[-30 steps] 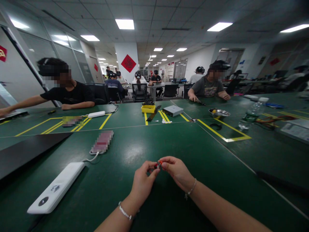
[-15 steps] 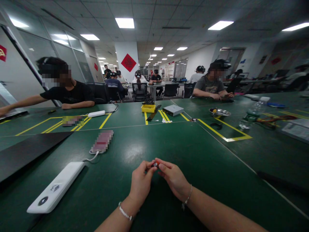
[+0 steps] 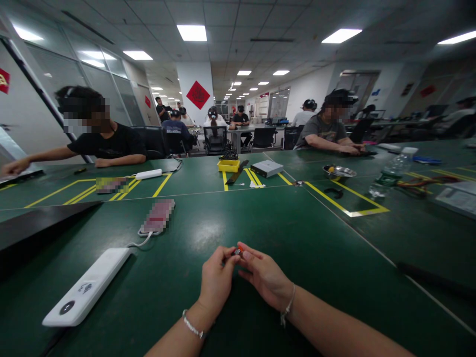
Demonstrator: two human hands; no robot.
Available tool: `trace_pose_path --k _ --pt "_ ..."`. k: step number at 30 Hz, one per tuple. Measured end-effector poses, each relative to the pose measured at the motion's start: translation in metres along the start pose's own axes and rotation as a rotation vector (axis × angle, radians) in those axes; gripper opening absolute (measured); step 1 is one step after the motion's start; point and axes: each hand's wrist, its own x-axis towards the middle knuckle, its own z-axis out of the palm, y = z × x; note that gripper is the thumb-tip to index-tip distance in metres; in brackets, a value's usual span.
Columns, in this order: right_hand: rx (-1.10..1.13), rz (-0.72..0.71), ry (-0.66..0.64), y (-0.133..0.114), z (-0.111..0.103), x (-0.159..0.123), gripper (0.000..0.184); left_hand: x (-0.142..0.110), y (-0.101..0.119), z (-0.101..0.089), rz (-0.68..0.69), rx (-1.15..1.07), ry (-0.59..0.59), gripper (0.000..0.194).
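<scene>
A small red-and-silver piece (image 3: 238, 252) is pinched between the fingertips of both hands, low in the middle of the head view. It is too small and too covered by fingers for me to tell its kind. My left hand (image 3: 215, 278), with thumb and forefinger closed, grips its left side. From the right, my right hand (image 3: 270, 277) closes thumb and forefinger on the reddish end, its lower fingers loosely curled. Both hands are just above the green tabletop (image 3: 297, 233).
To the left lie a white power bank (image 3: 87, 287), a cabled phone (image 3: 158, 217) and a black panel (image 3: 40, 223). Farther off are a yellow tray (image 3: 228, 166), a grey box (image 3: 267, 168), a metal bowl (image 3: 340, 172) and a water bottle (image 3: 392, 173). Other people sit around the table.
My hands stay almost in place, with the piece turned slightly and my right hand's lower fingers shifted. At far left, a person's outstretched hand has drawn in a little, and the black panel looks tilted differently.
</scene>
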Motion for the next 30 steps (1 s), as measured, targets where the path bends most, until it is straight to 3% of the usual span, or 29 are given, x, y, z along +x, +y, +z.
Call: trace_pose_path --k 13,19,23,26,28,30 --pt "0.085 0.022 -0.016 0.005 0.002 0.000 0.040 0.000 0.001 0.001 0.008 0.006 0.001 0.007" --pt "-0.197 -0.150 0.057 0.003 -0.002 0.006 0.040 0.000 0.001 0.004 -0.024 0.034 -0.035 0.006" --pt "-0.464 -0.302 0.120 -0.013 -0.006 0.015 0.028 0.001 0.001 0.005 -0.006 0.055 -0.149 0.014" --pt "-0.646 -0.382 0.278 -0.046 -0.027 0.023 0.026 0.003 0.001 0.004 -0.004 0.052 -0.207 0.021" --pt "-0.880 -0.482 0.475 -0.076 -0.055 0.025 0.025 0.004 0.000 0.003 -0.026 0.053 -0.207 0.020" --pt "-1.234 -0.546 0.758 -0.108 -0.092 0.022 0.024 0.006 -0.002 0.002 -0.045 0.052 -0.202 0.019"
